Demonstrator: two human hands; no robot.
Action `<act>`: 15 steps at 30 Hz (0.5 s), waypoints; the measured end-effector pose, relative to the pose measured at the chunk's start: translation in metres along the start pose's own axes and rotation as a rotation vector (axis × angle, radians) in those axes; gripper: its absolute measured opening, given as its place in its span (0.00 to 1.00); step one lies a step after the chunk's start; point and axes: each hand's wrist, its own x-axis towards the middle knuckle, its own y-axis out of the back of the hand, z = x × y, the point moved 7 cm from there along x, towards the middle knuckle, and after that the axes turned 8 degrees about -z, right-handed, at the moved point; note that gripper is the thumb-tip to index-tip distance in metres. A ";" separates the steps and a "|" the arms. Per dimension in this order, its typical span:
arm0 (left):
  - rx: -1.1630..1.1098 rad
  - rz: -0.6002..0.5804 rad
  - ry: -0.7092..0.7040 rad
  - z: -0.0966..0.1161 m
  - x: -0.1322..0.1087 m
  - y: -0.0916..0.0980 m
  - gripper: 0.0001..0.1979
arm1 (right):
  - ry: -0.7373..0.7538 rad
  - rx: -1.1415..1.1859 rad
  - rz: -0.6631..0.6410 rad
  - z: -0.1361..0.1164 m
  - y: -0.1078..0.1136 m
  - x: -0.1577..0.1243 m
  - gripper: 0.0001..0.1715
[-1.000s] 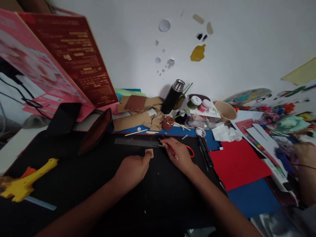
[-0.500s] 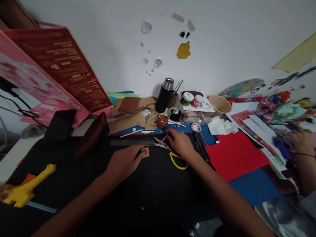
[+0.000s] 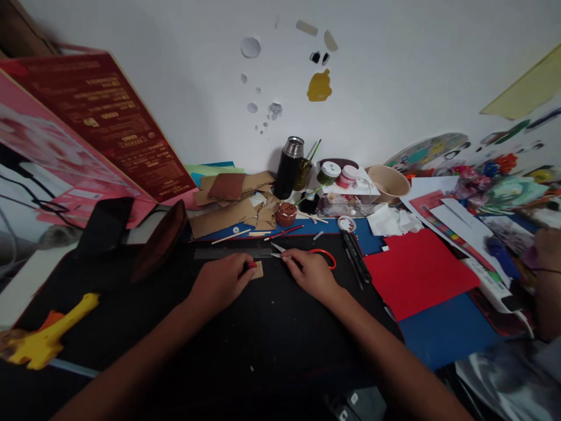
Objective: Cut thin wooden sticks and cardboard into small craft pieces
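Note:
My left hand (image 3: pixel 221 282) is closed in a pinch on a small red round piece (image 3: pixel 251 265), mostly hidden by the fingers. Just under those fingertips lies a small square of cardboard (image 3: pixel 258 271) on the black mat (image 3: pixel 245 345). My right hand (image 3: pixel 310 272) is closed over a pair of scissors, whose blades (image 3: pixel 277 251) point left and whose orange handle loop (image 3: pixel 324 256) shows behind the knuckles. Behind both hands lies a dark ruler (image 3: pixel 214 254). A red pencil (image 3: pixel 284 233) rests along the mat's back edge.
Cardboard scraps (image 3: pixel 225 217), a black flask (image 3: pixel 289 166) and a brown paint jar (image 3: pixel 286 214) line the back. Black cutters (image 3: pixel 356 257) and red paper (image 3: pixel 421 272) lie right. A yellow tool (image 3: pixel 52 342) is at left. Another person's hand (image 3: pixel 547 248) is far right.
My right hand has let go of the red pencil and closed on the scissors, which have turned and shifted. My left hand has picked the red round piece up off the cardboard square.

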 end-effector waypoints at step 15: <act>0.072 0.126 0.058 -0.016 0.009 0.014 0.17 | 0.034 -0.168 -0.047 -0.014 -0.028 -0.012 0.16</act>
